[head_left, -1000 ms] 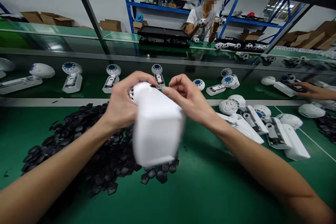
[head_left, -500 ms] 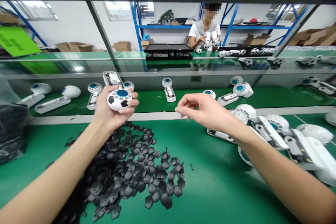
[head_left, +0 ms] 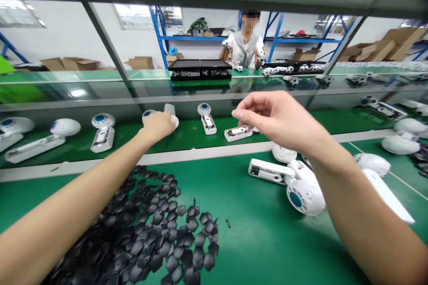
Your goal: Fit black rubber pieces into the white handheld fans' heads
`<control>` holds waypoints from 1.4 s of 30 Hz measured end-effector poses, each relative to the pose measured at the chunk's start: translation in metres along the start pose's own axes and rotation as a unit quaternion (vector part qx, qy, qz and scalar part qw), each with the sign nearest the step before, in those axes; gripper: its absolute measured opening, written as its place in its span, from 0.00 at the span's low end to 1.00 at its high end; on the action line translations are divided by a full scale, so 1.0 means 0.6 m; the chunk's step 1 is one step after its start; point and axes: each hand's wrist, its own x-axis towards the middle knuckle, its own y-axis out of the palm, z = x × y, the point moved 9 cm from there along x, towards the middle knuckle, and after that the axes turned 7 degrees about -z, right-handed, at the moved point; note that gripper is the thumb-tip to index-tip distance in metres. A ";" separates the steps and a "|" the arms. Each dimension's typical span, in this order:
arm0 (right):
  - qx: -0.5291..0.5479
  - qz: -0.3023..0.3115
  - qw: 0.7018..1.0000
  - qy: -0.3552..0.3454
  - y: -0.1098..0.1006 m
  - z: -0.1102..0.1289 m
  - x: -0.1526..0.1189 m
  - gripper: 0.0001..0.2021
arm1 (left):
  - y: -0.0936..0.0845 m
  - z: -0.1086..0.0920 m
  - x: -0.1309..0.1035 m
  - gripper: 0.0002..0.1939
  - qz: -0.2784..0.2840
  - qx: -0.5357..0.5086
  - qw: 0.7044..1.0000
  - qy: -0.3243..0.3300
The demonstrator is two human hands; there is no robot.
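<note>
My left hand [head_left: 156, 125] reaches over the far green strip, its fingers wrapped round a white soccer-ball-headed device [head_left: 170, 109]. Most of that device is hidden behind the hand; a pale flat end sticks up past the fingers. My right hand [head_left: 267, 111] hovers in the air to the right, fingers loosely curled and thumb near the index finger, with nothing visible between them. Below it lies a white device with an open handle [head_left: 238, 132]. Closer on the right rests another ball-headed white device [head_left: 306, 196]. Black pentagon pieces [head_left: 160, 231] are heaped beneath my left forearm.
Several white devices, including one with a blue disc [head_left: 204, 109], stand along the far strip behind a pale rail [head_left: 197, 153]. More white devices [head_left: 372, 164] lie at right. Across the bench a person [head_left: 245, 49] works behind a black tray [head_left: 200, 71].
My left hand has carried the soccer-ball-headed device forward onto the far strip. My right hand has risen and shifted slightly right. The view has turned, so the black pieces sit further left.
</note>
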 end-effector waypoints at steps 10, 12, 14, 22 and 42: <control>-0.054 0.049 0.997 -0.010 0.056 0.008 -0.019 0.07 | 0.194 -0.099 0.004 0.22 0.061 0.129 0.985 -0.096; -0.094 0.119 0.988 -0.015 0.102 0.003 -0.037 0.06 | 0.216 -0.096 0.007 0.20 0.101 0.095 0.982 -0.126; -0.126 0.196 0.972 -0.017 0.149 -0.007 -0.060 0.06 | 0.226 -0.090 0.005 0.17 0.141 0.048 0.977 -0.151; -0.194 0.356 0.914 -0.025 0.248 -0.034 -0.149 0.06 | 0.153 -0.062 -0.089 0.10 0.181 -0.267 0.929 -0.180; 0.013 0.123 0.923 -0.363 0.187 0.072 -0.159 0.04 | 0.000 -0.055 -0.231 0.25 0.037 -0.473 0.872 -0.122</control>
